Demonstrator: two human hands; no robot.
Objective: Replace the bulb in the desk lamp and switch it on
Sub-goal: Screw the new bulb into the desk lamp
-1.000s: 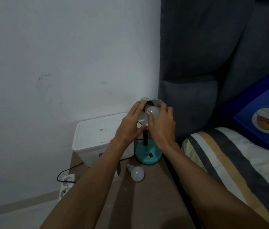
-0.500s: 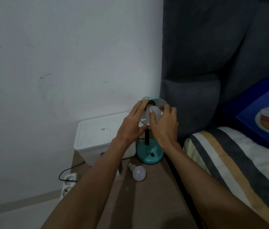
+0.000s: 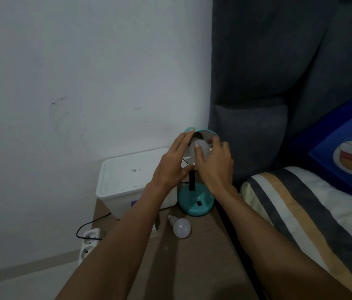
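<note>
- I saw the lamp (image 3: 196, 200) at frame centre, its teal base standing on the bench (image 3: 192, 263) and its shade tipped toward me.
- My right hand (image 3: 216, 163) was clamped on a white bulb (image 3: 202, 151) at the mouth of the shade, thumb across the globe and fingers curled round its far side.
- My left hand (image 3: 174, 162) held the shade's left rim, fingers stretched up along it and thumb under its lower edge.
- A second bulb (image 3: 181, 228) lay on its side on the bench, just below the base, apart from both hands.
- A white box (image 3: 131, 178) sat left of the lamp; a power strip (image 3: 88, 243) lay lower left; a striped bed (image 3: 313, 215) filled the right.
</note>
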